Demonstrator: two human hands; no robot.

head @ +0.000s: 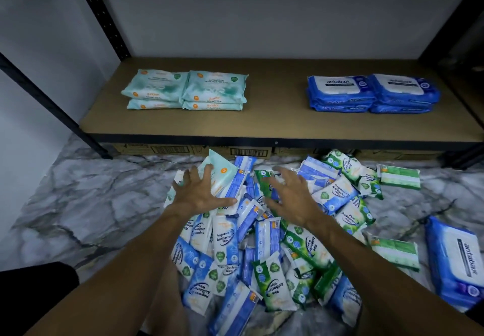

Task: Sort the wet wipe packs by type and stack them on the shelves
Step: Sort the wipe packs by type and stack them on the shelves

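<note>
Hands both spread wide, gripping nothing: the left hand (201, 194) lies on a teal pack (222, 170) at the far left edge of the pile (227, 244), while the right hand (290, 194) is over a green pack (263, 178) near the pile's far middle; I cannot tell if it touches. The pile sprawls on the floor (78, 204). Right of it lies a lone blue pack (455, 259). Beyond the pile, the shelf (275, 118) carries teal stacks (186, 89) on the left and blue stacks (372, 93) on the right.

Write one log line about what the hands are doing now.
left hand: open, at teal pack | right hand: open, over floor pile | shelf: teal stacks left, antabax stacks right
</note>
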